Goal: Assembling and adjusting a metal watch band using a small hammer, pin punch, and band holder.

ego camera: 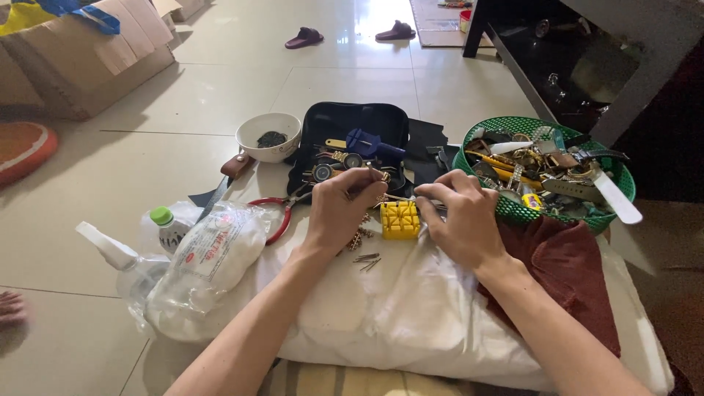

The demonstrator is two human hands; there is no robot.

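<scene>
I see my left hand (339,209) curled over a gold-coloured metal watch bracelet (361,233), its fingers (364,178) pinched shut on the upper end of the links. The bracelet trails down from that grip onto the white cloth pad (381,308) that everything rests on, just left of a small yellow plastic holder block (400,219). My right hand (463,218) sits on the other side of the block, fingers closed around a thin metal tool (400,197) whose tip points toward the left hand; I cannot tell exactly where the tip meets the bracelet. A few small metal pins (367,259) lie loose on the cloth just below the bracelet.

Beyond the hands is an open black zip case (381,121) holding watches and a blue-handled tool (374,144). To its left stands a white ceramic bowl (258,147) with dark bits in it, and red-handled pliers (277,214) lie near the left wrist. A green plastic mesh basket (513,213) heaped with watches and straps sits at the right, touching a dark red cloth (572,271). At the left lie a clear plastic bag (209,257), a green-capped bottle (167,225) and a clear spray bottle (117,257). All of this is on a pale tiled floor (220,88).
</scene>
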